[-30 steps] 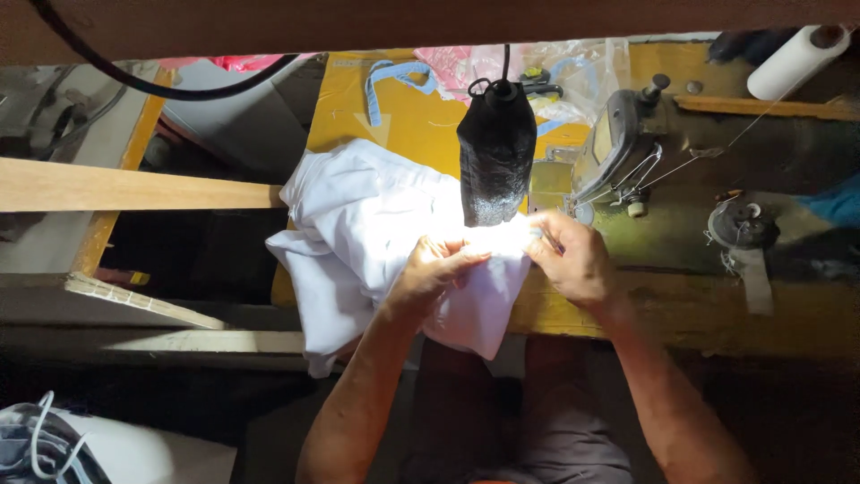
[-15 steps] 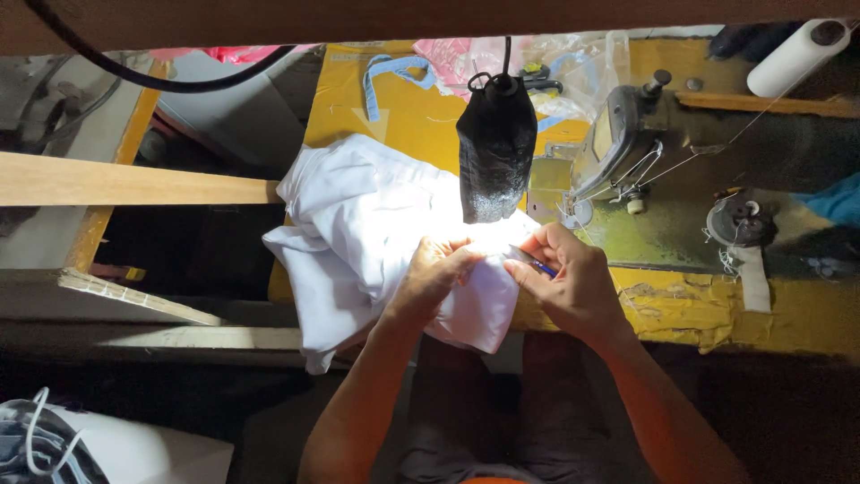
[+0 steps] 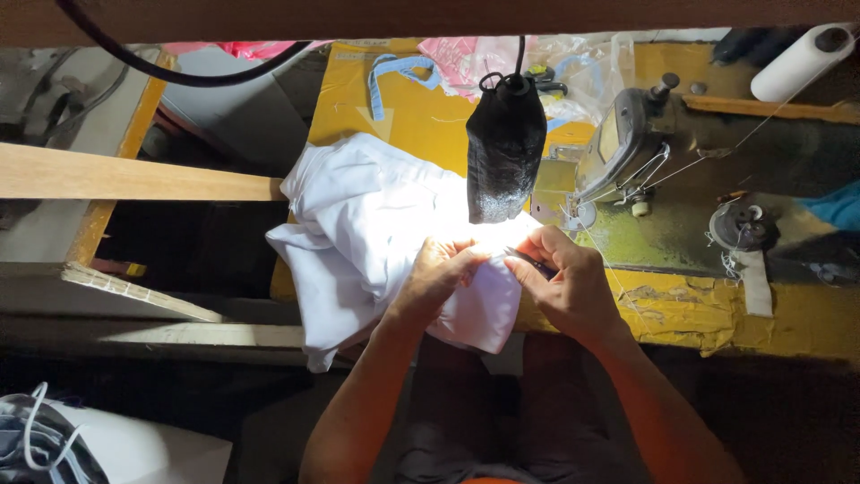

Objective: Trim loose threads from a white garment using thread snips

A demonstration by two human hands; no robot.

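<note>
Left hand [image 3: 439,273] and right hand [image 3: 563,282] meet at the near edge of the yellow surface [image 3: 412,116], directly under the hanging black-shaded lamp [image 3: 503,152]. The left hand pinches a fold of the white cloth [image 3: 367,224] between thumb and fingers; the right hand is closed around a small dark tool [image 3: 530,262], seemingly a thread snip or similar, its tip brought against the same lit fold. The cloth lies bunched on the surface to the left of both hands, one part spilling over the front edge towards the person's lap. Judged from this posture, the step in hand is fine work at a seam, such as trimming or picking a thread; the next move calls for holding the fold taut and guiding the tool tip without nicking the fabric. Beyond the right hand stands the sewing machine [image 3: 627,143], with thread running towards a white roll [image 3: 800,63] at the far right corner. Pink and clear plastic bags [image 3: 466,63] and a blue strap [image 3: 394,76] lie at the back of the surface. A wooden beam [image 3: 125,175] extends to the left.
</note>
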